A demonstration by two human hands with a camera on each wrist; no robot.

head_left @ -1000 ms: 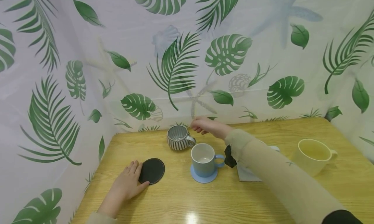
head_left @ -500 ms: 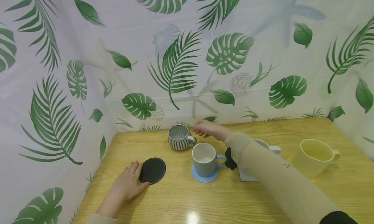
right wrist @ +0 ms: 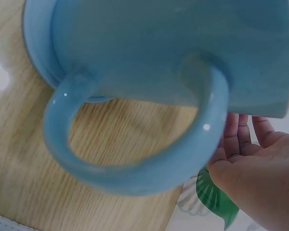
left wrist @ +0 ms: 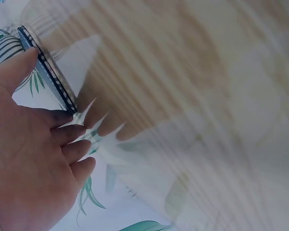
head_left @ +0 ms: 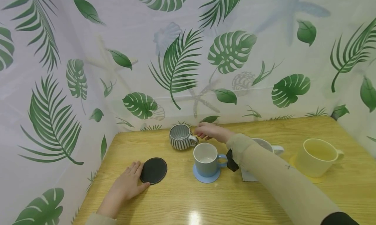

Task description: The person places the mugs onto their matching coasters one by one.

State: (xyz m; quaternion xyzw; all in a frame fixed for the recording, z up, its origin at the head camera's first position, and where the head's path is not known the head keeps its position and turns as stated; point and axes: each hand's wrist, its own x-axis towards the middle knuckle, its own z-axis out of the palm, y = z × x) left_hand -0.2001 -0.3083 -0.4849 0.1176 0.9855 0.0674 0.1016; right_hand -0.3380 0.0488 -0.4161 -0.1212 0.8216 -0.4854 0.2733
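My left hand (head_left: 126,184) lies flat on the table with its fingers and thumb at the left edge of a round black coaster (head_left: 153,171). In the left wrist view, the coaster (left wrist: 49,72) shows edge-on between thumb and index finger. Near the back, a striped grey-and-white mug (head_left: 178,143) stands upright with its handle to the right. Just above that handle hovers my right hand (head_left: 213,132), fingers loosely bent downward. In front of it a grey-and-blue mug (head_left: 205,168) sits on a blue coaster (head_left: 205,179); this mug (right wrist: 135,48) partly hides my right fingers in the right wrist view.
A yellow mug (head_left: 314,163) stands at the right on a yellow coaster (head_left: 318,179). Behind my right sleeve, a white-handled mug (head_left: 277,149) and a pale square coaster (head_left: 248,176) are partly hidden. A leaf-printed curtain (head_left: 235,104) borders the wooden table (head_left: 164,205).
My right hand has come down slightly, closer to the striped mug's handle. The left hand keeps its place at the black coaster.
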